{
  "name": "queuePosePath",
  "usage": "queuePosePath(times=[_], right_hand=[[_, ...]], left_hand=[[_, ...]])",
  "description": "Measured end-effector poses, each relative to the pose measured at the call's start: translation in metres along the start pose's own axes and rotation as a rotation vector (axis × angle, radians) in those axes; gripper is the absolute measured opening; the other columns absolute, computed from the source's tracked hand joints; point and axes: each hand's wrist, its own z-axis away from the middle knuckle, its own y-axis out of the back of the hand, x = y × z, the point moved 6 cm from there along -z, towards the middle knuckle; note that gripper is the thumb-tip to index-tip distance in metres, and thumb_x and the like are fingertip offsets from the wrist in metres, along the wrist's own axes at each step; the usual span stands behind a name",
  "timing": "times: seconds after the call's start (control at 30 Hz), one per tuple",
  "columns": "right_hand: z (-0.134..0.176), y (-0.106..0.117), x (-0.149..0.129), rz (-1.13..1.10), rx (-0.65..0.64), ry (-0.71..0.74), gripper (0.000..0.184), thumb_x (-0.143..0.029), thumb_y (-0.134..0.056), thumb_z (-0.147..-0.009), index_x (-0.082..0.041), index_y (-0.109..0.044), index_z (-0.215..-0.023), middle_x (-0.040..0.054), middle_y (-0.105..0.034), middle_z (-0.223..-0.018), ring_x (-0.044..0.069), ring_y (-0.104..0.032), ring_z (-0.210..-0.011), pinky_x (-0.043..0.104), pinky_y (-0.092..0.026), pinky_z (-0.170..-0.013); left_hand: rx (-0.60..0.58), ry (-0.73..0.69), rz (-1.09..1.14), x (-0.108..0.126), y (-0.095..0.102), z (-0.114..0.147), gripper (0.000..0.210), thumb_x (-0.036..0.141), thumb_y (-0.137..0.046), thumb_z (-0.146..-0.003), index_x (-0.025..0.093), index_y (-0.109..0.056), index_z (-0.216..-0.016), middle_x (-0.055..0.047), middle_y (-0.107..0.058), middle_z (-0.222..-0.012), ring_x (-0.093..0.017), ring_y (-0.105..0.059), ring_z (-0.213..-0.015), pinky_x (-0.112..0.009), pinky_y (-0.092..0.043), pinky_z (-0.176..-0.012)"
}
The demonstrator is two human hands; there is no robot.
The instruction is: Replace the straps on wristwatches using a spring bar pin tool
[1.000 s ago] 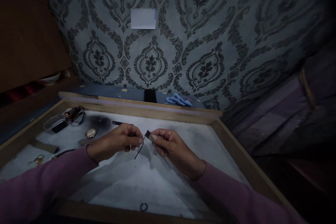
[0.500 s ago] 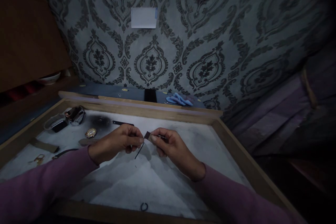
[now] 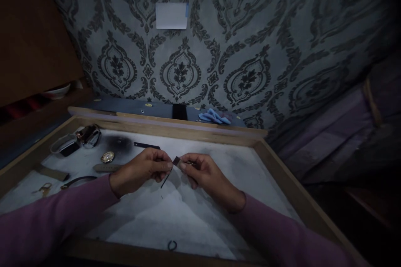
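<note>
Over the middle of the tray, my left hand (image 3: 150, 166) is closed, its thumb and finger pinching a thin dark strip (image 3: 166, 180) that slants down below the fingertips. Close beside it, my right hand (image 3: 202, 172) is closed on a small dark brown strap piece (image 3: 176, 160), whose flat end shows between the two hands. The strip and the strap end meet or nearly meet at my left fingertips; I cannot tell whether they are joined. Most of the strap piece is hidden inside my right fingers.
A wood-framed tray (image 3: 200, 130) surrounds the white work surface. On its left lie a gold watch face (image 3: 107, 157), a black smartwatch (image 3: 69, 148), an olive strap (image 3: 52, 172) and a grey-brown strap (image 3: 106, 167). A small black ring (image 3: 172, 245) lies near the front edge.
Both hands keep nearly the same pose and hold. My left hand and forearm have shifted very slightly right, and the view has moved a little.
</note>
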Motion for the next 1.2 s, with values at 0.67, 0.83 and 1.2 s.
queuePosePath(times=[0.67,0.83,1.2], right_hand=[[0.005,-0.001,-0.007,0.047,-0.037,-0.011,0.032,-0.043,-0.066,-0.08,-0.012,-0.069,-0.083,-0.0053,-0.048,-0.051,0.005,-0.035,-0.039,0.021,-0.024,-0.042],[0.005,-0.002,-0.007,0.075,-0.049,-0.005,0.03,-0.042,-0.066,-0.081,-0.012,-0.068,-0.083,-0.0054,-0.048,-0.051,0.005,-0.037,-0.039,0.021,-0.027,-0.042],[0.004,-0.004,-0.006,0.028,-0.025,-0.01,0.029,-0.042,-0.068,-0.079,-0.013,-0.068,-0.081,-0.0051,-0.053,-0.055,0.003,-0.036,-0.036,0.019,-0.025,-0.038]], left_hand=[[-0.045,-0.197,-0.31,0.015,-0.002,0.003,0.014,0.026,-0.067,-0.071,0.014,-0.06,-0.073,0.003,-0.058,-0.061,-0.009,-0.052,-0.054,-0.021,-0.043,-0.053],[-0.029,-0.19,-0.329,0.012,-0.001,0.001,0.015,0.028,-0.067,-0.07,0.015,-0.059,-0.072,0.003,-0.058,-0.059,-0.008,-0.052,-0.052,-0.021,-0.041,-0.052],[-0.044,-0.193,-0.334,0.009,-0.001,-0.001,0.017,0.03,-0.067,-0.07,0.016,-0.057,-0.07,0.004,-0.055,-0.058,-0.008,-0.049,-0.05,-0.021,-0.039,-0.049]])
